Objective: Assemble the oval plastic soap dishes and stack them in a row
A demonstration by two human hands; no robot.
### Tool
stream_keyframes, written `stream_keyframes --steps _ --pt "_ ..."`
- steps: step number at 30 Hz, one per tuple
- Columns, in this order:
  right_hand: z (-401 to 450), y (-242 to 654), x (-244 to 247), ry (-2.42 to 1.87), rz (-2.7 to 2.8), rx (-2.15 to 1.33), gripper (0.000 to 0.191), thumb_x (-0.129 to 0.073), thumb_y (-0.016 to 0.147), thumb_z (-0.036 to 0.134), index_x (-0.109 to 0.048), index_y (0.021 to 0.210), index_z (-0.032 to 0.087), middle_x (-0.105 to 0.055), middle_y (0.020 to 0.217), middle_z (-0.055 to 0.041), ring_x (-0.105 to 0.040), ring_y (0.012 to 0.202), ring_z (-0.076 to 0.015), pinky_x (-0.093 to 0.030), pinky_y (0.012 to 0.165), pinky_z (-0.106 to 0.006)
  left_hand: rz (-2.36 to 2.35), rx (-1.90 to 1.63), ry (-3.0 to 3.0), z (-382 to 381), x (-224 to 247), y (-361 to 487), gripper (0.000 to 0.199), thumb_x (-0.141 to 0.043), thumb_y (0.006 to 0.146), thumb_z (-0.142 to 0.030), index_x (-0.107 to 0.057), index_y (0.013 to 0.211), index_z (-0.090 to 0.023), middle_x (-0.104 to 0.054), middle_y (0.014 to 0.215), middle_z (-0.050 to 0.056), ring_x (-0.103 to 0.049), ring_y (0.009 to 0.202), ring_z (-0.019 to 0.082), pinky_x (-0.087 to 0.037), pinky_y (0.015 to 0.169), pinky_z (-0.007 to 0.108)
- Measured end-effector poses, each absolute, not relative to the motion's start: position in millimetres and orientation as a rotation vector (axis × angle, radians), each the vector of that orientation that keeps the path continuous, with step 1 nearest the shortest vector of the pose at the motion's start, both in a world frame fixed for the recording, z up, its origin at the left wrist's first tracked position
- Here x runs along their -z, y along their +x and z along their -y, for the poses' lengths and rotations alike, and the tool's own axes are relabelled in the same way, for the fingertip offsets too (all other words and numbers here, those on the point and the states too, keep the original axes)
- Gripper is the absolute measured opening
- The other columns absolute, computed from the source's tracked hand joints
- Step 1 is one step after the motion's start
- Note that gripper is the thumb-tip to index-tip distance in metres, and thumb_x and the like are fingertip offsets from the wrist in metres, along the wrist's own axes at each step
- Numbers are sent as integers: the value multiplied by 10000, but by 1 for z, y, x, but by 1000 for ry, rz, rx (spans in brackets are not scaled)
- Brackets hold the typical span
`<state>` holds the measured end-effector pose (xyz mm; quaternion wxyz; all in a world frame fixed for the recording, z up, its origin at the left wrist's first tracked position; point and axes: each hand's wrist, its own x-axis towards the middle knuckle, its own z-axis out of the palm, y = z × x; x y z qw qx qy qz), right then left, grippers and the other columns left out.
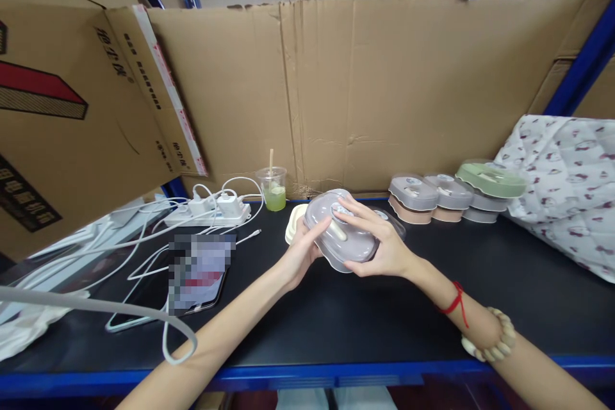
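Between both hands, above the black tabletop, I hold a grey lidded container (314, 213) with a clear cover and a pale handle-like piece on top. My left hand (303, 250) grips its left edge, thumb lying over the lid. On the right side, my right hand (377, 237) wraps round it with fingers across the top. The container is tilted. Behind it, partly hidden, are a cream-coloured container (293, 225) on the left and another clear-lidded one (398, 225) on the right.
Stacked lidded containers (413, 195) stand at the back right, a green one (492, 179) topmost, beside a patterned quilted fabric (567, 192). A cup of green drink (275, 192), a power strip (211, 214) with loose cables and a tablet (204, 275) lie left. A cardboard wall (408, 83) closes the back.
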<state>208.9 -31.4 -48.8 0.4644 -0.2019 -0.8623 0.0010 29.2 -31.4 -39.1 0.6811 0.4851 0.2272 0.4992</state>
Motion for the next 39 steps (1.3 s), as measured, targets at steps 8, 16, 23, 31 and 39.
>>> stream_keyframes --steps 8,16,23,31,39 --pt "30 208 56 -585 2122 -21 754 -731 693 284 -422 1381 265 -346 1428 -73 -247 1335 -304 -240 1084 -519 -515 -1123 1097 28 41 31 574 -799 613 -365 -534 1072 -144 -612 938 65 -585 877 267 -515 606 243" --pt "30 211 53 -589 2051 -57 683 -718 728 314 -455 1357 268 -382 1401 -116 -326 1302 -291 -313 1040 -514 -533 -1159 1095 27 40 28 479 -804 614 -414 -569 952 -169 -609 873 32 -588 783 212 -490 591 213" --pt "29 209 55 -561 2082 -24 701 -739 717 339 -463 1354 248 -394 1391 -122 -306 1310 -299 -296 1049 -518 -468 -1117 1124 29 39 28 530 -799 646 -422 -583 1050 -156 -622 905 52 -590 844 243 -495 605 228" --pt "32 208 55 -587 2088 -76 725 -769 697 346 -465 1350 267 -388 1395 -119 -311 1309 -295 -308 1045 -513 -569 -1167 1085 29 42 28 605 -789 609 -385 -533 1111 -166 -610 1006 65 -551 967 276 -497 637 248" --pt "30 205 59 -673 1960 -328 793 -697 742 521 -334 1387 233 -279 1438 -152 -291 1315 -310 -291 1061 -515 -651 -1274 1023 28 39 29 560 -744 543 -344 -503 1019 -174 -589 953 45 -556 917 258 -475 577 211"
